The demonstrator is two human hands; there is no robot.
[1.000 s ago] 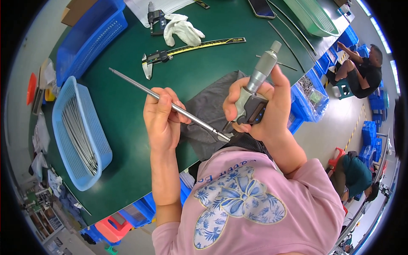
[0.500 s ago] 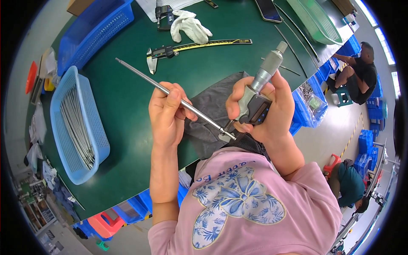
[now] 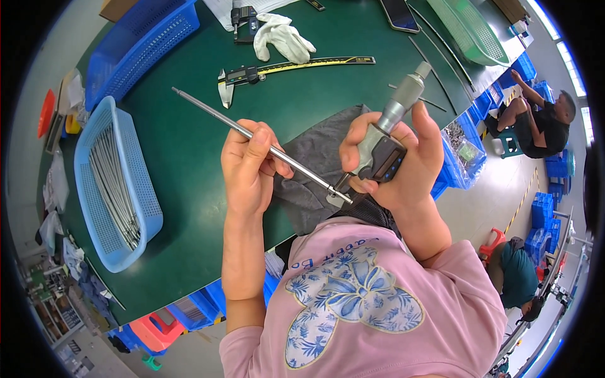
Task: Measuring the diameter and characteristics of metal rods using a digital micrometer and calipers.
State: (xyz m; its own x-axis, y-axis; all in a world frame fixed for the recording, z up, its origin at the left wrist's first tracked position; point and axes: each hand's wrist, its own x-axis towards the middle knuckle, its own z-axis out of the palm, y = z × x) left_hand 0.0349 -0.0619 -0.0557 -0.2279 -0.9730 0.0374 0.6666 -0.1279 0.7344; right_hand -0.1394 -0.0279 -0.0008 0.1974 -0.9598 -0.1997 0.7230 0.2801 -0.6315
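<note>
While the left hand (image 3: 247,170) is gripping a slender metal rod (image 3: 307,173), its thumb is pressing from one side and its curled fingers are closing in from the other. The rod is slanting across the grip: a long plain stretch is jutting out past the knuckles toward the upper left, above the green table (image 3: 179,183), and a shorter stretch is running from the fingertips down to the right. That lower, stepped end is sitting at the frame of a digital micrometer (image 3: 383,159), well clear of the left fingers; whether the measuring faces are touching it, I cannot tell.

The right hand (image 3: 409,167) is clasping the micrometer, its fingers wrapping around the frame near the display and the thimble sticking out beyond them toward the upper right. Behind both tools, a grey cloth (image 3: 315,138) is lying on the table. Farther off, a caliper (image 3: 242,76) is resting near a white glove (image 3: 283,43), and at the left a light-blue basket (image 3: 149,195) is holding more thin rods (image 3: 113,183).
</note>
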